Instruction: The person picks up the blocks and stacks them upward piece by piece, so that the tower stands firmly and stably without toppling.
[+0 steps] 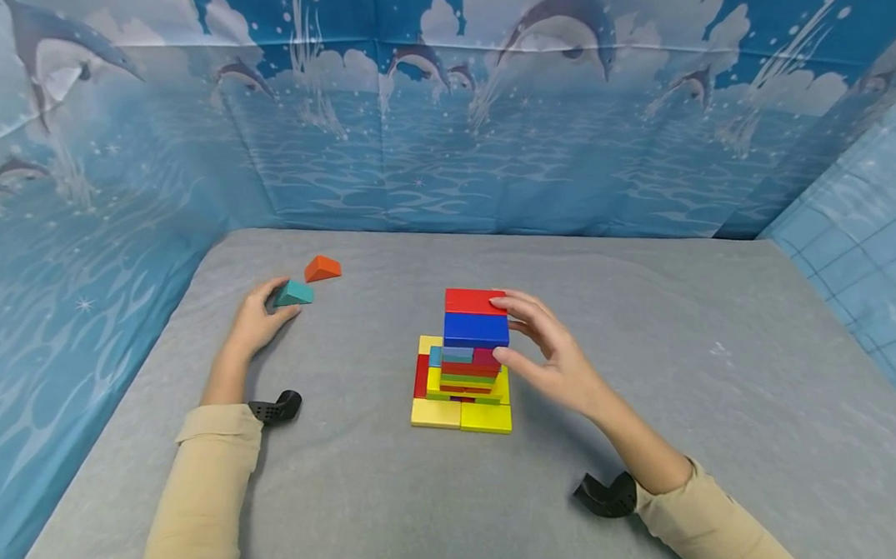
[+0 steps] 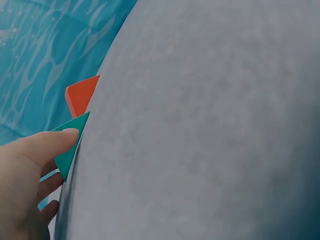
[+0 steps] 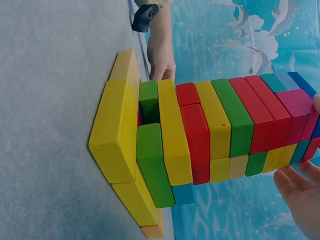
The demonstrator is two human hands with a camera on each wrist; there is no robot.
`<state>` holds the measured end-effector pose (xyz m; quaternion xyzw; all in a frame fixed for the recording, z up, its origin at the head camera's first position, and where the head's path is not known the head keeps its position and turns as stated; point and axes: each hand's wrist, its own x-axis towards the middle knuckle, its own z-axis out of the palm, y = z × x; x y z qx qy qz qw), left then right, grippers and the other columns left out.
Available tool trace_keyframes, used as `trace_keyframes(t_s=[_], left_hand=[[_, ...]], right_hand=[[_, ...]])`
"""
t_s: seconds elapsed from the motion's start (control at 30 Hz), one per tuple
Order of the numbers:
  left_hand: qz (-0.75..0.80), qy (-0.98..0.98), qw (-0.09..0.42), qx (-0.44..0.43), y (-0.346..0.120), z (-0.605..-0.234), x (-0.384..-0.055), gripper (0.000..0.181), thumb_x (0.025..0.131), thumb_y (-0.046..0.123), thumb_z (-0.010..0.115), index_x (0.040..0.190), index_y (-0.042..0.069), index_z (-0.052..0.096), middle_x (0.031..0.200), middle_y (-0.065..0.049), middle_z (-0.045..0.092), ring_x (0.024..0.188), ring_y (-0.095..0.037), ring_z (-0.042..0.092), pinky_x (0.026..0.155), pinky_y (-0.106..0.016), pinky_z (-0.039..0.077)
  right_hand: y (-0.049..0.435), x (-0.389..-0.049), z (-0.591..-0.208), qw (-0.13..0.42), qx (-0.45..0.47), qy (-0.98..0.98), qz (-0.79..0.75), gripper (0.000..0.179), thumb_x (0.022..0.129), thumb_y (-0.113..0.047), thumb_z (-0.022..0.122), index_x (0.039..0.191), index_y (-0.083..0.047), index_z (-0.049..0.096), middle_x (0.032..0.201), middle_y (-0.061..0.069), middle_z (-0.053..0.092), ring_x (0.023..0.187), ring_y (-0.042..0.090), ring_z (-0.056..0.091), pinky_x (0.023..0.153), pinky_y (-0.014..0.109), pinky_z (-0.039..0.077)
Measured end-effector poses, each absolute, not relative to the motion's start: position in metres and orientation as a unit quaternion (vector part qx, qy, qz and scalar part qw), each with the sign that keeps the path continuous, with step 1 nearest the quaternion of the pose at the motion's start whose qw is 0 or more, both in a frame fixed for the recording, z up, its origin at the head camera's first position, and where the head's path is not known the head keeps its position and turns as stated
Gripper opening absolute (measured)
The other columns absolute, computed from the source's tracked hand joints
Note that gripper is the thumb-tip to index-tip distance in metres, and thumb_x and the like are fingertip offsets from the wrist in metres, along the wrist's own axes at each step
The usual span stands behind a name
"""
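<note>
Between thumb and fingers, my left hand (image 1: pixel 258 319) pinches a teal triangular block (image 1: pixel 294 294) low over the grey surface; the left wrist view shows the thumb on the triangle's face (image 2: pixel 70 152). My right hand (image 1: pixel 552 354) is beside the top of a block tower (image 1: pixel 470 368). Its index fingertip touches the red block (image 1: pixel 470 300) on top, while the thumb is by the tower's side just under the blue block (image 1: pixel 476 328). In the right wrist view, the tower rises in many coloured layers, with fingers (image 3: pixel 292 182) against its upper side.
An orange triangular block (image 1: pixel 322 268) lies just beyond the teal one. Flat yellow blocks (image 1: pixel 487 419) form the tower's wide base on the grey-covered table (image 1: pixel 367 500). Blue dolphin-print cloth (image 1: pixel 413 164) hangs behind and at the left. Each wrist carries a black camera mount (image 1: pixel 277 407).
</note>
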<state>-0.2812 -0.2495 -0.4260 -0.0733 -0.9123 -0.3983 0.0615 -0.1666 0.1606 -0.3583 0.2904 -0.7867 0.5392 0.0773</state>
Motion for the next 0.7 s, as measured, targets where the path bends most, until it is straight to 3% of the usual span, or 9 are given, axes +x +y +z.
trace_keyframes(t_s=[0.37, 0.7], left_hand=[[-0.399, -0.907, 0.113, -0.073, -0.242, -0.426, -0.281, 0.042, 0.087, 0.013, 0.062, 0.122, -0.007, 0.048, 0.117, -0.026, 0.050, 0.110, -0.039, 0.045, 0.095, -0.050, 0.034], [-0.451, -0.852, 0.180, -0.194, -0.166, -0.361, -0.263, 0.042, 0.081, 0.013, 0.070, 0.116, -0.003, 0.055, 0.106, -0.018, 0.058, 0.096, -0.029, 0.054, 0.084, -0.043, 0.044]], right_hand=[[0.160, -0.167, -0.357, 0.077, 0.305, -0.773, 0.550, 0.055, 0.081, 0.006, 0.062, 0.132, -0.007, 0.045, 0.138, 0.008, 0.038, 0.123, 0.019, 0.039, 0.097, 0.024, 0.039], [0.162, -0.167, -0.358, 0.089, 0.304, -0.774, 0.548, 0.056, 0.080, 0.008, 0.063, 0.131, -0.006, 0.046, 0.138, 0.008, 0.040, 0.123, 0.019, 0.040, 0.097, 0.025, 0.039]])
